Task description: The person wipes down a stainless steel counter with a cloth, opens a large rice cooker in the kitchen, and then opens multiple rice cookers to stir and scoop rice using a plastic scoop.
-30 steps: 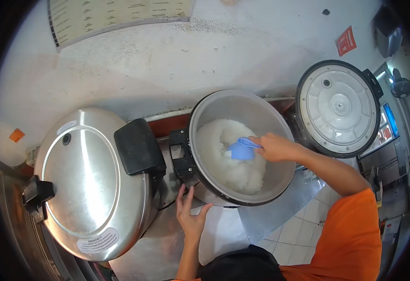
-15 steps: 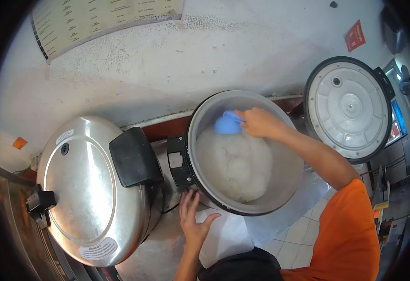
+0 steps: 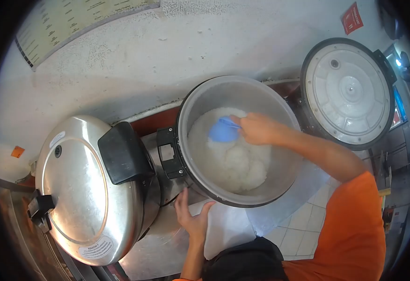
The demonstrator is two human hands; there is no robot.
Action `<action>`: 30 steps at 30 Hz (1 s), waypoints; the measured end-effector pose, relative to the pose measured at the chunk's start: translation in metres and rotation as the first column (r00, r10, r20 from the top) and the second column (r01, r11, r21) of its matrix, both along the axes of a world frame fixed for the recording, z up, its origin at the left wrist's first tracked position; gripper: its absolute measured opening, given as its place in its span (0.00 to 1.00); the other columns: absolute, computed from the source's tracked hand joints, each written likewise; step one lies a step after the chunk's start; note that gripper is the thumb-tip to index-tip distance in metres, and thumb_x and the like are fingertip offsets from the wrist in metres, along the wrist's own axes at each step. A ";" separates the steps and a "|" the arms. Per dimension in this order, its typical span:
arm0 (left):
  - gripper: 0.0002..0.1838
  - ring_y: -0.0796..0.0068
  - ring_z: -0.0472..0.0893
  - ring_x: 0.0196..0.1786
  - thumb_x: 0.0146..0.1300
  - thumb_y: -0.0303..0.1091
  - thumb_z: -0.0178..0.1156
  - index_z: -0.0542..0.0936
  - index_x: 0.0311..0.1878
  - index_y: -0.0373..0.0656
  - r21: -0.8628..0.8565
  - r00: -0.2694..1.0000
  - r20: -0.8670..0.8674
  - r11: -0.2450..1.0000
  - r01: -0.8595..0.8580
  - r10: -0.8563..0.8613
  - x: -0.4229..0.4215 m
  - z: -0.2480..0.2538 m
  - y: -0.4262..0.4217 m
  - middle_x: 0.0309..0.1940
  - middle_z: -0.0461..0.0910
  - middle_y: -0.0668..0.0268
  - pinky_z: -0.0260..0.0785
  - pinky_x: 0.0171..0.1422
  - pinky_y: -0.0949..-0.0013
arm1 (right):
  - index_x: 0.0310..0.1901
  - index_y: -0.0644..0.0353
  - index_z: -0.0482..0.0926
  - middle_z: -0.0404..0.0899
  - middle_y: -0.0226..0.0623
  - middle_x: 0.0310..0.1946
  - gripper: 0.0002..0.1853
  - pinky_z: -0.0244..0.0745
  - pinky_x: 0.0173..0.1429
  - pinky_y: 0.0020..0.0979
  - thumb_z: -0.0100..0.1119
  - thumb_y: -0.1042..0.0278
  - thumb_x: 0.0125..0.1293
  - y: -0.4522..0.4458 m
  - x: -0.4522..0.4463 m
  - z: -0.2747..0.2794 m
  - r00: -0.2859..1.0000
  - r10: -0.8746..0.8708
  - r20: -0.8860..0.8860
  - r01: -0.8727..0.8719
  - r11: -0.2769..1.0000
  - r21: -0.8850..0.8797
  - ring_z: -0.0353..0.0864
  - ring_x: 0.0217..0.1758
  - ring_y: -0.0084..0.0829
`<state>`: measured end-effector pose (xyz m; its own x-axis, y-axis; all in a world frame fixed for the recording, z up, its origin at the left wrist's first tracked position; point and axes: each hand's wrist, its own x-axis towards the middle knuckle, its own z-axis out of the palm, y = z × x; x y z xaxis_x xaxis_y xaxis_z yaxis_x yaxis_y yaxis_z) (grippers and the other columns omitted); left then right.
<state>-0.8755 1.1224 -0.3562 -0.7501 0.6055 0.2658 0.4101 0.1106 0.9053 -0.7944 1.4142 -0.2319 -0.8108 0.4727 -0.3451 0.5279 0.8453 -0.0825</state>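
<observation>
White rice [image 3: 237, 164] lies inside a round open cooker pot [image 3: 280, 173]. My right hand [image 3: 256, 128] reaches in from the right, closed round the handle of a blue scoop [image 3: 224, 130]. The scoop's bowl touches the rice on its upper left part. Below the pot's lower left rim is my left hand [image 3: 194, 218], its fingers and thumb spread and nothing held. Its fingertips are beside the cooker's outer side; whether they touch it I cannot tell.
A second cooker with a shut steel lid [image 3: 76, 182] stands at the left. The open pot's lid [image 3: 347, 93] stands raised at the right. Behind both is a white wall [image 3: 167, 61] with a printed chart [image 3: 74, 23]. A metal counter [image 3: 156, 248] lies below.
From the pot's upper wall, the blue scoop in my right hand has come down onto the rice. My left hand stays spread near the cooker. The whole view has shifted slightly.
</observation>
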 end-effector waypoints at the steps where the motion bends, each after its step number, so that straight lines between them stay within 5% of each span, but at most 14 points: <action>1: 0.39 0.57 0.75 0.58 0.42 0.41 0.78 0.74 0.59 0.35 -0.024 0.997 0.061 0.999 -0.040 0.042 -0.002 -0.010 -0.008 0.56 0.75 0.53 0.66 0.62 0.60 | 0.63 0.62 0.69 0.80 0.56 0.30 0.25 0.75 0.39 0.49 0.52 0.68 0.64 -0.016 0.001 0.029 0.995 -0.100 0.008 0.099 0.990 0.102 0.80 0.30 0.54; 6: 0.30 0.59 0.78 0.53 0.49 0.29 0.73 0.75 0.57 0.32 -0.143 0.993 0.058 0.985 -0.098 0.107 -0.022 -0.042 -0.065 0.49 0.79 0.53 0.67 0.61 0.61 | 0.61 0.59 0.73 0.79 0.55 0.26 0.22 0.74 0.41 0.49 0.53 0.66 0.64 -0.010 0.050 0.110 0.970 -0.200 -0.141 0.227 0.949 0.217 0.80 0.31 0.55; 8: 0.30 0.58 0.78 0.52 0.49 0.25 0.71 0.74 0.57 0.32 -0.256 0.996 0.079 0.966 -0.025 0.047 -0.021 -0.040 -0.079 0.49 0.79 0.53 0.66 0.61 0.61 | 0.56 0.60 0.77 0.79 0.52 0.21 0.19 0.75 0.32 0.45 0.52 0.65 0.64 0.014 0.074 0.101 0.984 -0.021 0.176 0.023 1.000 -0.005 0.79 0.23 0.50; 9: 0.30 0.58 0.78 0.52 0.49 0.25 0.71 0.74 0.57 0.32 -0.257 0.996 0.080 0.966 -0.022 0.044 -0.016 -0.033 -0.076 0.49 0.79 0.53 0.66 0.61 0.61 | 0.56 0.60 0.77 0.79 0.52 0.21 0.19 0.75 0.32 0.45 0.52 0.65 0.64 0.011 0.068 0.100 0.984 -0.024 0.177 0.026 1.000 -0.007 0.79 0.23 0.50; 11: 0.30 0.57 0.76 0.54 0.46 0.26 0.74 0.74 0.55 0.33 -0.189 0.995 -0.004 0.977 0.098 -0.101 0.005 -0.012 -0.061 0.49 0.79 0.53 0.66 0.61 0.60 | 0.53 0.59 0.79 0.76 0.44 0.16 0.18 0.73 0.24 0.38 0.51 0.64 0.65 0.000 0.051 0.093 0.778 -0.227 0.586 0.385 0.909 -0.160 0.77 0.16 0.38; 12: 0.30 0.57 0.76 0.54 0.46 0.26 0.74 0.74 0.55 0.33 -0.193 0.995 -0.004 0.976 0.099 -0.102 0.014 -0.004 -0.050 0.49 0.79 0.53 0.66 0.61 0.60 | 0.53 0.59 0.79 0.76 0.44 0.16 0.18 0.73 0.24 0.38 0.51 0.64 0.65 0.001 0.053 0.083 0.778 -0.225 0.586 0.387 0.908 -0.164 0.77 0.16 0.38; 14: 0.31 0.57 0.75 0.55 0.43 0.29 0.77 0.74 0.52 0.34 -0.049 0.996 -0.040 0.995 0.082 -0.084 0.027 0.011 -0.025 0.48 0.77 0.55 0.65 0.62 0.60 | 0.33 0.68 0.80 0.73 0.42 0.15 0.12 0.70 0.19 0.35 0.51 0.66 0.62 0.009 0.060 0.048 0.786 -0.243 0.568 0.504 0.784 -0.363 0.73 0.14 0.34; 21: 0.38 0.61 0.71 0.56 0.36 0.35 0.81 0.70 0.51 0.38 0.025 0.988 0.155 0.999 -0.027 0.023 0.022 0.018 0.014 0.51 0.70 0.58 0.64 0.62 0.60 | 0.36 0.66 0.78 0.67 0.33 0.13 0.12 0.65 0.17 0.32 0.49 0.65 0.66 0.000 0.048 0.022 0.754 -0.188 0.629 0.589 0.616 -0.523 0.69 0.13 0.32; 23: 0.39 0.60 0.71 0.57 0.36 0.34 0.81 0.69 0.52 0.38 0.012 0.993 0.117 1.000 -0.022 0.020 0.021 0.015 0.015 0.51 0.70 0.58 0.63 0.63 0.60 | 0.53 0.58 0.77 0.73 0.36 0.16 0.15 0.66 0.21 0.34 0.49 0.66 0.68 -0.004 0.042 0.009 0.746 -0.037 0.665 0.515 0.665 -0.541 0.70 0.14 0.31; 24: 0.39 0.60 0.70 0.57 0.36 0.33 0.80 0.69 0.52 0.38 0.012 0.997 0.079 1.000 -0.022 0.021 0.021 0.015 0.014 0.52 0.69 0.58 0.63 0.63 0.60 | 0.53 0.58 0.77 0.73 0.36 0.16 0.15 0.66 0.21 0.34 0.49 0.66 0.68 -0.004 0.049 -0.004 0.744 -0.032 0.667 0.517 0.659 -0.545 0.70 0.14 0.31; 26: 0.39 0.59 0.70 0.58 0.36 0.33 0.81 0.69 0.52 0.38 -0.003 0.996 0.082 1.000 -0.020 0.020 0.018 0.020 0.016 0.53 0.69 0.57 0.63 0.64 0.59 | 0.49 0.62 0.78 0.72 0.37 0.19 0.14 0.69 0.22 0.33 0.50 0.65 0.66 -0.003 0.074 -0.030 0.912 0.101 0.397 0.240 0.654 -0.717 0.73 0.19 0.31; 27: 0.39 0.59 0.69 0.59 0.36 0.33 0.81 0.69 0.52 0.37 -0.012 0.996 0.085 1.000 -0.023 0.024 0.017 0.023 0.017 0.54 0.68 0.57 0.63 0.64 0.59 | 0.49 0.62 0.78 0.72 0.37 0.19 0.14 0.69 0.22 0.33 0.50 0.65 0.66 -0.005 0.078 -0.026 0.914 0.098 0.394 0.236 0.660 -0.713 0.73 0.19 0.31; 29: 0.40 0.58 0.68 0.60 0.35 0.33 0.81 0.69 0.52 0.37 -0.018 0.998 0.062 0.999 -0.031 0.032 0.017 0.025 0.018 0.55 0.67 0.56 0.63 0.64 0.58 | 0.54 0.60 0.77 0.73 0.39 0.23 0.17 0.71 0.25 0.33 0.51 0.65 0.67 -0.011 0.084 -0.019 0.971 0.240 -0.007 -0.172 0.674 -0.718 0.74 0.22 0.30; 30: 0.41 0.58 0.68 0.61 0.34 0.34 0.82 0.68 0.53 0.37 -0.032 0.998 0.043 0.999 -0.040 0.041 0.016 0.025 0.018 0.56 0.66 0.56 0.63 0.64 0.57 | 0.54 0.60 0.77 0.73 0.39 0.23 0.17 0.71 0.25 0.33 0.51 0.65 0.67 -0.012 0.086 -0.013 0.970 0.243 -0.016 -0.182 0.676 -0.714 0.74 0.22 0.30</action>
<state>-0.8591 1.1403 -0.3311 -0.7848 0.5819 0.2133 0.3644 0.1549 0.9183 -0.7082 1.4024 -0.2454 -0.8159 -0.1175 -0.5661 0.3719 0.6430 -0.6695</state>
